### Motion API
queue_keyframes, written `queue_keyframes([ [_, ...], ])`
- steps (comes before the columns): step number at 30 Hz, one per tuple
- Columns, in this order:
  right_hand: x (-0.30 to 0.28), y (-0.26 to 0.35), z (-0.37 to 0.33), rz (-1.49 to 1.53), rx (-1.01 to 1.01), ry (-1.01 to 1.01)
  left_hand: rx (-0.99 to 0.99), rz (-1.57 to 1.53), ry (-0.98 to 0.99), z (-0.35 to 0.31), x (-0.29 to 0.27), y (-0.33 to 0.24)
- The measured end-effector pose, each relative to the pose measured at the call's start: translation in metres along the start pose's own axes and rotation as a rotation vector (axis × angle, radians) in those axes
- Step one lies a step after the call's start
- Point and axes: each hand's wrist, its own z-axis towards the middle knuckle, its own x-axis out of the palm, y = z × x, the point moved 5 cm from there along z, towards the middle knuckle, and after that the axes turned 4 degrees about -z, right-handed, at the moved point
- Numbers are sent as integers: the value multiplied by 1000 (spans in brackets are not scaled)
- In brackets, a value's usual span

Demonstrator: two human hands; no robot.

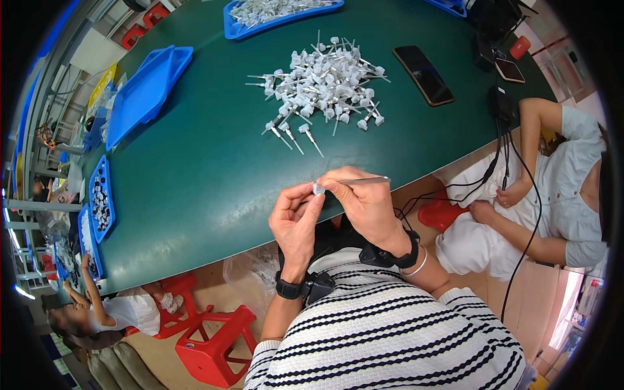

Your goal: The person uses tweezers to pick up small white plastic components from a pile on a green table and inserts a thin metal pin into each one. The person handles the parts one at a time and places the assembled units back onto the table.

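My left hand (295,220) pinches a small white pump head (318,188) between thumb and fingertips, just past the near edge of the table. Closed around a slim metal tool (372,181), my right hand (369,207) also has its thumb and fingertip against the white piece. Whether the tool is tweezers or something else I cannot tell. Beyond my hands lies a heap of similar white pump heads with thin tubes (328,81). Several of them lie apart at the heap's near side.
A blue tray (270,19) of white pieces stands at the far edge of the green table (214,156). Stacked blue trays (133,107) lie at left, a phone (422,75) at right. A person (552,188) sits at right amid cables; red stools (211,348) stand at lower left.
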Motion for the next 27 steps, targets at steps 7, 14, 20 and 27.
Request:
queue_keyframes([
  [7, -12, 14, 3, 45, 18, -67, -47, -89, 5, 8, -6, -6],
  [14, -21, -6, -7, 175, 105, -174, -99, -102, 72, 8, -5, -12],
  [20, -15, -3, -13, 261, 72, -82, -50, -96, 91, 3, -5, -13],
  [27, -6, -2, -16, 247, 55, -16, 69, 62, 49, -9, -10, -27],
])
